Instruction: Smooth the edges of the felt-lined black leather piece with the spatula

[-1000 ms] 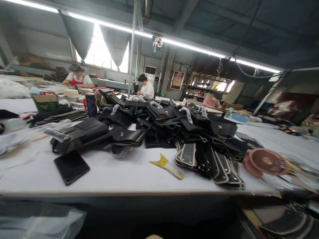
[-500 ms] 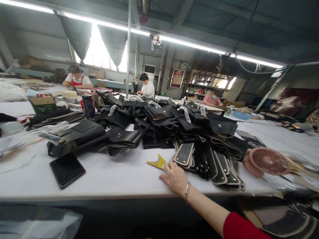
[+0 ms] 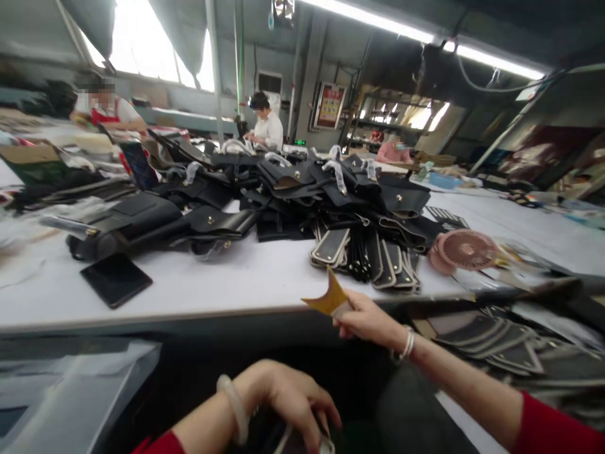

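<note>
My right hand (image 3: 366, 320) holds a yellow scraper tool (image 3: 329, 297) lifted just off the front edge of the white table (image 3: 227, 287). My left hand (image 3: 288, 397) is low in front of me, below the table edge, its fingers curled over a dark object (image 3: 283, 438) that I cannot make out. Several flat black bag panels with pale edges (image 3: 373, 258) lie fanned out just beyond the scraper. Behind them a big heap of black leather bags (image 3: 265, 195) covers the middle of the table.
A black phone (image 3: 116, 279) lies on the table at left. A pink handheld fan (image 3: 460, 250) rests at right. More black panels (image 3: 501, 343) are stacked low on the right. Clear plastic sheeting (image 3: 61, 391) hangs at lower left. Three other people work at far tables.
My right hand picked up the yellow scraper and drew it back off the table edge. My left hand came into view below. The camera tilted down.
</note>
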### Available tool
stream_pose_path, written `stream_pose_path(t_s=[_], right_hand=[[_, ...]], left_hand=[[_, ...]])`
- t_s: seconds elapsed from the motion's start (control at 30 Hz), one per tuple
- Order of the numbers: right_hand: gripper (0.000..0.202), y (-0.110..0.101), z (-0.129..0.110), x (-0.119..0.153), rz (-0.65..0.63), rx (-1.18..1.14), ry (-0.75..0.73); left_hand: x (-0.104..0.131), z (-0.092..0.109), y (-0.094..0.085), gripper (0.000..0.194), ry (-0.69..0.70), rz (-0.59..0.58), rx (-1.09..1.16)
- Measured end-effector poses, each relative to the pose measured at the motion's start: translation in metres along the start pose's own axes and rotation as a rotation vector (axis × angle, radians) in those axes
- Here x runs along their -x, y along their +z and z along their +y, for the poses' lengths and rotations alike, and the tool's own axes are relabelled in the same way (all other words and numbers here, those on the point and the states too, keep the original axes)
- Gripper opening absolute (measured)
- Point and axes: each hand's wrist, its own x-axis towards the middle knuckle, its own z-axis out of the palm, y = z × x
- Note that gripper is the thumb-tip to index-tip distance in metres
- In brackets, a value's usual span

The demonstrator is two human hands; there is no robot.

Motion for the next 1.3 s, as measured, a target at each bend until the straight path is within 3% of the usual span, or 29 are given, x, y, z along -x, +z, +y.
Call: stream_pose_path(t_s=[0.13, 0.23, 0.3, 0.47, 0.57, 0.9, 1.3], right_hand=[[0.037, -0.012, 0.024, 0.062, -0.370, -0.359, 0.131], [0.048, 0.007, 0.031, 0.088, -0.633, -0.524, 0.175], [0.043, 0.028, 0.029, 0.097, -0.686, -0.529, 0.207], [0.023, 0.062, 0.014, 0.099, -0.665, -0.497, 0.326], [0.021, 0.064, 0.009, 0.098, -0.646, -0.478, 0.348], [0.017, 0.068, 0.005, 0.094, -0.661, -0.512, 0.352], [0.020, 0.079, 0.004, 0.096, -0.634, -0.572, 0.379]], left_hand=[[0.003, 0.000, -0.001, 0.093, 0.046, -0.008, 0.117], [0.009, 0.004, -0.001, 0.097, 0.052, -0.009, 0.145], [0.012, 0.008, 0.001, 0.096, 0.036, 0.006, 0.148], [0.018, 0.015, 0.002, 0.106, -0.048, 0.105, 0.107], [0.020, 0.017, 0.000, 0.108, -0.073, 0.157, 0.065], [0.013, 0.002, 0.005, 0.108, -0.038, 0.156, 0.142], [0.018, 0.008, 0.001, 0.110, -0.059, 0.152, 0.199]])
